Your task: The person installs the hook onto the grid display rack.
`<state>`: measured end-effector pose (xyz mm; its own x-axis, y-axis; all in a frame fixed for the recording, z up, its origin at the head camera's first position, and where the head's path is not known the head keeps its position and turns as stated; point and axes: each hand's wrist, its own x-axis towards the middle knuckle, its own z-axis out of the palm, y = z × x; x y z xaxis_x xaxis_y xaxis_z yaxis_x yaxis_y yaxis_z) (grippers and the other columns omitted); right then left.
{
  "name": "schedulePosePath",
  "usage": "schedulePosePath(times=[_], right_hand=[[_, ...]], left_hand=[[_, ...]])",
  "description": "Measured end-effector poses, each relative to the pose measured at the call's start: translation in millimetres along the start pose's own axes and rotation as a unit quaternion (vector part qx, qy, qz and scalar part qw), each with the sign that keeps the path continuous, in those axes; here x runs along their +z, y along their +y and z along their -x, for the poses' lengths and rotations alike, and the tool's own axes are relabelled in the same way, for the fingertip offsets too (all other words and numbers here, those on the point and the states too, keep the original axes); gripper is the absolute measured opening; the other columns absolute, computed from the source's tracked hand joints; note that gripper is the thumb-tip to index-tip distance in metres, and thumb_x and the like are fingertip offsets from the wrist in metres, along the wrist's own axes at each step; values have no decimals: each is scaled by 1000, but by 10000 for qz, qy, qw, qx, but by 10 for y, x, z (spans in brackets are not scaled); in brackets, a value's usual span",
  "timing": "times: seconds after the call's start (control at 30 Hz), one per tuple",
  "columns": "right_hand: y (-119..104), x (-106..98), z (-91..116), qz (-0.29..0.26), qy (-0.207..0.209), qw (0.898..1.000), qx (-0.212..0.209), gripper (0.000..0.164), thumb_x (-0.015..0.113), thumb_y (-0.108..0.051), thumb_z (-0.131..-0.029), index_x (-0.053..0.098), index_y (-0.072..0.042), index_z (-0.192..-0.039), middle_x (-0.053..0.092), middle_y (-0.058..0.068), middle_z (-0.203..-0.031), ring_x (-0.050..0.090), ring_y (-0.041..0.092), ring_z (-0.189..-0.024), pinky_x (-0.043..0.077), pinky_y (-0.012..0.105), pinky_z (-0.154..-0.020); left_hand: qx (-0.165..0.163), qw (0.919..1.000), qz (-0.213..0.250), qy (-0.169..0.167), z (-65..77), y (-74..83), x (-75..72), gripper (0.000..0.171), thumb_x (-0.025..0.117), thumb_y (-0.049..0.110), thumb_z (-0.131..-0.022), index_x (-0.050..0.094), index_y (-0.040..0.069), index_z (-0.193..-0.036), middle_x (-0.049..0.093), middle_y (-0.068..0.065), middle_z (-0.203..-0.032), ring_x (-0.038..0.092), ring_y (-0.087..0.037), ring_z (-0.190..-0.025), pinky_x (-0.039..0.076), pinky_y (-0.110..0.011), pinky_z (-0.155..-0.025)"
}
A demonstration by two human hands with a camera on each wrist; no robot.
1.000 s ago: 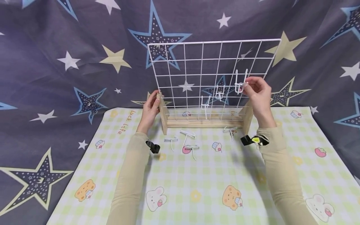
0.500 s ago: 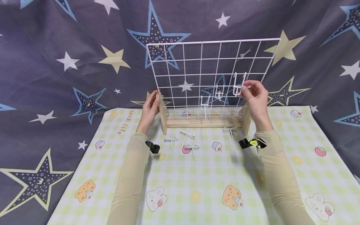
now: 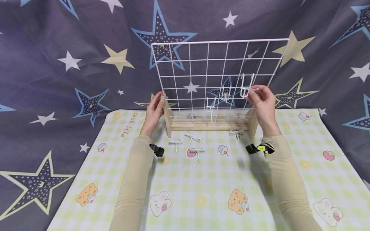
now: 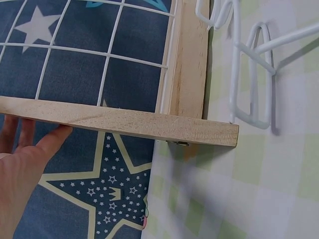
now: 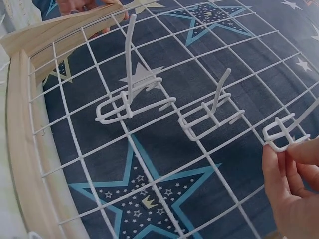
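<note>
A white wire grid panel [image 3: 207, 59] stands upright in a wooden stand [image 3: 211, 126]. With thumb and fingers, my right hand [image 3: 264, 104] pinches a white double-pronged wire hook [image 3: 244, 91] at the right part of the grid. The hook's prongs reach up to a horizontal wire there. On the far left, my left hand [image 3: 153, 112] holds the stand's wooden side post [image 4: 124, 120], its fingertips partly hidden behind the wood. Two similar hooks hang on the grid, one at the middle [image 5: 212, 117] and one lower to the left [image 5: 127, 107].
Several loose white hooks lie on the checked tablecloth before the stand, among them a hook [image 3: 197, 150] left of centre and a hook [image 3: 237, 133] near the right post. A dark star-patterned curtain [image 3: 86, 41] hangs close behind the grid.
My right hand has lowered slightly with the hook, and the hook's projecting arm now points to the right. The left hand stays on the side post.
</note>
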<state>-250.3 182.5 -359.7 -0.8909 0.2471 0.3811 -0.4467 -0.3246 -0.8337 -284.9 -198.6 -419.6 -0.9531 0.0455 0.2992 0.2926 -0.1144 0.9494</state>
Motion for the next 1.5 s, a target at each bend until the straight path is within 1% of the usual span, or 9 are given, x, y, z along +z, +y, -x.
schedulePosePath(times=[0.3, 0.63, 0.8, 0.93, 1.03, 1.13, 1.27, 1.4, 1.5], right_hand=[[186, -135, 167, -65, 214, 9985, 506, 14, 55, 18, -88, 57, 9, -98, 62, 11, -83, 65, 14, -67, 56, 22, -71], [377, -253, 298, 248, 192, 9976, 614, 12, 54, 18, -89, 59, 10, -95, 63, 5, -76, 63, 12, -67, 54, 18, -65], [455, -279, 363, 446, 148, 9964, 700, 14, 54, 18, -88, 59, 6, -94, 63, 3, -76, 63, 10, -68, 54, 17, -65], [518, -319, 433, 678, 19, 9943, 822, 15, 54, 17, -88, 59, 6, -96, 63, 0, -77, 63, 9, -69, 54, 18, -67], [565, -365, 491, 985, -256, 9903, 944, 14, 54, 17, -89, 56, 14, -102, 63, 0, -80, 62, 8, -71, 54, 17, -69], [605, -408, 542, 1470, -539, 9824, 1016, 20, 55, 14, -90, 52, 19, -109, 64, 1, -85, 61, 6, -72, 53, 17, -70], [639, -449, 585, 1994, -786, 9723, 936, 24, 56, 11, -91, 53, 18, -113, 63, 5, -90, 60, 5, -73, 52, 15, -71], [634, -457, 615, 2269, -902, 9657, 883, 23, 57, 10, -90, 54, 18, -112, 62, 5, -91, 59, 5, -76, 50, 14, -73], [590, -441, 641, 2431, -950, 9611, 907, 22, 57, 11, -89, 55, 18, -110, 61, 13, -93, 59, 8, -79, 48, 14, -75]], left_hand=[[-44, 10000, -17, 42, 0, 7, 5, 44, 46, 19, -103, 41, 12, -146, 48, -21, -136, 41, -38, -129, 42, -51, -100], [111, 9999, 30, -38, 1, 11, -2, 45, 47, 21, -102, 41, 11, -146, 52, -13, -130, 41, -39, -127, 44, -50, -98], [165, 9997, 160, -59, -6, 5, -1, 46, 47, 18, -102, 39, 7, -146, 50, -19, -133, 38, -44, -127, 42, -54, -99], [135, 9997, 170, -52, -9, 1, 0, 46, 47, 18, -102, 39, 6, -146, 47, -24, -135, 44, -35, -124, 41, -55, -100], [135, 9998, 149, -41, -5, 8, 2, 46, 47, 17, -102, 39, 6, -146, 47, -25, -135, 48, -27, -121, 41, -55, -99], [131, 9998, 121, -42, -4, 16, 6, 45, 47, 17, -102, 39, 7, -146, 47, -24, -135, 49, -25, -120, 41, -55, -99], [98, 9999, 113, -43, -4, 17, 6, 45, 46, 17, -103, 40, 8, -146, 47, -24, -135, 47, -30, -123, 41, -55, -100], [104, 9999, 129, -36, -1, 16, 7, 46, 46, 18, -102, 39, 7, -147, 48, -22, -134, 43, -37, -125, 41, -55, -99], [95, 9998, 150, -12, -3, 12, 13, 47, 47, 18, -102, 39, 7, -147, 50, -18, -132, 40, -41, -127, 42, -53, -99]])
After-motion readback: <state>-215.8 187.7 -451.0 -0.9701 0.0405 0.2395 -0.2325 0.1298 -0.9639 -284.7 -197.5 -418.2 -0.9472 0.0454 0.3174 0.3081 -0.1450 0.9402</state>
